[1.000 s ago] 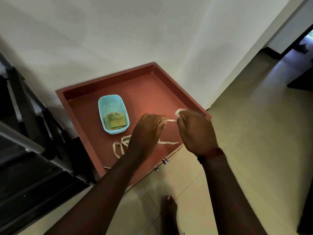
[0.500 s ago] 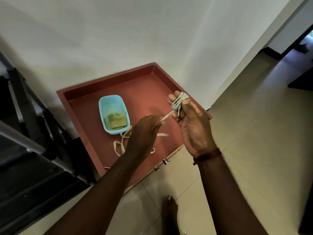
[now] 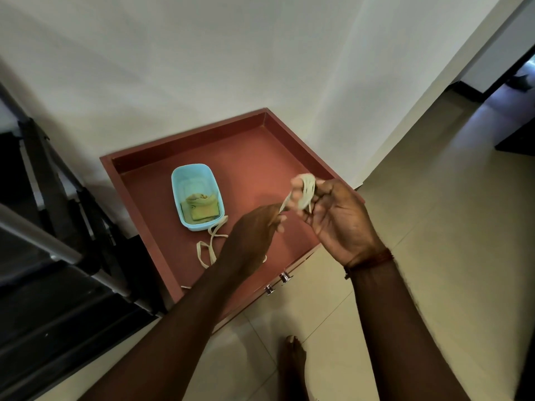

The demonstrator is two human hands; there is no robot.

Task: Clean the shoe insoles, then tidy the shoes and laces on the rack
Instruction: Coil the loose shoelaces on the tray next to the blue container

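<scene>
A cream flat shoelace (image 3: 305,190) is wound in loops round the fingers of my right hand (image 3: 333,215), which is raised palm towards me above the open red drawer (image 3: 139,198). My left hand (image 3: 254,230) pinches the strand that runs up to those loops. The loose rest of the lace (image 3: 207,250) lies in curls on the drawer floor beside a light blue plastic tub (image 3: 176,183) that holds a folded yellow-green cloth (image 3: 199,206). No shoes or insoles are in view.
The drawer is pulled out from a white wall, with two metal knobs (image 3: 278,282) on its front. A dark rack with metal bars (image 3: 52,247) stands at the left. My bare foot (image 3: 292,363) is on the beige tiled floor. A dark doorway opens at the upper right.
My right hand has turned and the lace loops round its fingers have grown. My left hand has risen towards it, and less loose lace lies in the drawer.
</scene>
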